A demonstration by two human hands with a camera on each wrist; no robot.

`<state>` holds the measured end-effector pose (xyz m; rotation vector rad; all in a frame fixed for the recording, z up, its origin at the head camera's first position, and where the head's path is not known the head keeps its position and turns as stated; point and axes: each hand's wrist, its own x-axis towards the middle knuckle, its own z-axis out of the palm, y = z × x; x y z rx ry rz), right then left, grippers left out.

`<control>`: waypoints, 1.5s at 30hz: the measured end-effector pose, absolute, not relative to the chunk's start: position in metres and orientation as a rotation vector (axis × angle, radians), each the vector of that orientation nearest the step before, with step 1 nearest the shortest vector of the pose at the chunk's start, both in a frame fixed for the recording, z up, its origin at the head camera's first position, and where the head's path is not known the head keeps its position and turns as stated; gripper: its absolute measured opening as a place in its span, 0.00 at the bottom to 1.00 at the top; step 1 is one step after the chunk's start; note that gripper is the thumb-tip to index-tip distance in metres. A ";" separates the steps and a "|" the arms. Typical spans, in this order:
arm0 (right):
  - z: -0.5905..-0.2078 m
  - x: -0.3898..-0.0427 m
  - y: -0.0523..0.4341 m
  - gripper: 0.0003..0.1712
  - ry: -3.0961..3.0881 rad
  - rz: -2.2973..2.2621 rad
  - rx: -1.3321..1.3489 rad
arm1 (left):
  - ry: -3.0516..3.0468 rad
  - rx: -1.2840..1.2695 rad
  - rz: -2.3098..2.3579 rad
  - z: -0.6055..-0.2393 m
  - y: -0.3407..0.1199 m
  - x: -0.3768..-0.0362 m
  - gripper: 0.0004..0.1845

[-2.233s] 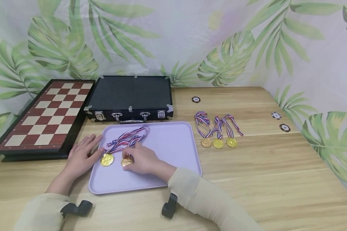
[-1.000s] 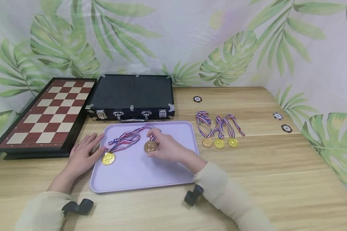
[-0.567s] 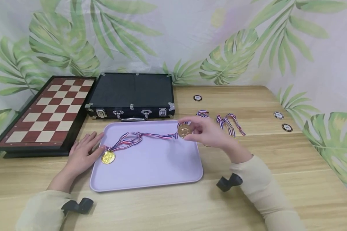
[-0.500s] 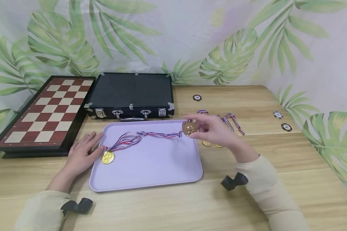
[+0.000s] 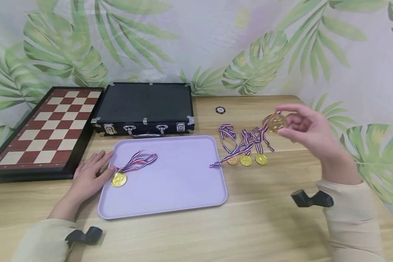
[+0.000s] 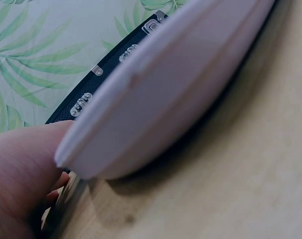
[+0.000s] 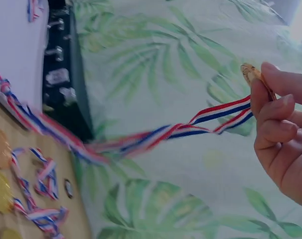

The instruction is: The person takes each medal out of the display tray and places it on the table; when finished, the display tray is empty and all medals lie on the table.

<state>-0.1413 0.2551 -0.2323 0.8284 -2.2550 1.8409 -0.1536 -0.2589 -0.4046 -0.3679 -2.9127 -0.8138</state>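
Observation:
My right hand (image 5: 309,129) pinches a bronze-coloured medal (image 5: 277,123) between thumb and fingers, raised above the right part of the table. Its red, white and blue ribbon (image 7: 156,137) trails down to the left, the knotted end at the tray's right rim. The left hand (image 5: 90,176) lies with fingers extended along the left edge of the lilac tray (image 5: 170,189), thumb at the rim. In the tray, close to that thumb, lies a gold medal (image 5: 119,179) with its ribbon looped behind it. Right of the tray lie a bronze medal (image 5: 232,160) and two gold medals (image 5: 245,160) in a row.
A black case (image 5: 145,103) with metal latches stands behind the tray. The red and white checkered board (image 5: 52,127) lies at the left. A poker chip (image 5: 220,110) sits on the table behind the row of medals. A leaf-patterned cloth (image 5: 196,43) hangs behind.
My right hand has lifted the bronze medal out of the tray and carried it right, past the row of medals, drawing its ribbon along. The left hand has stayed at the tray's edge.

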 end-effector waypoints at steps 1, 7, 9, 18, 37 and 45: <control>-0.229 -0.140 0.262 0.29 -2.196 1.879 0.839 | -2.912 -0.368 -0.815 -0.405 -0.259 -0.154 0.29; -0.214 -0.131 0.296 0.27 -1.903 2.072 0.849 | -2.906 -0.363 -0.824 -0.405 -0.259 -0.154 0.29; -0.211 -0.131 0.306 0.27 -1.849 2.128 0.820 | -2.903 -0.365 -0.827 -0.405 -0.259 -0.154 0.29; -0.218 -0.176 0.340 0.28 -2.144 2.180 0.120 | -2.901 -0.373 -0.821 -0.406 -0.260 -0.155 0.29; -0.262 -0.231 0.332 0.36 -2.422 2.032 -0.195 | -2.892 -0.376 -0.812 -0.403 -0.258 -0.154 0.28; -0.326 -0.198 0.340 0.32 -2.637 1.872 -0.049 | -2.898 -0.376 -0.814 -0.405 -0.258 -0.153 0.28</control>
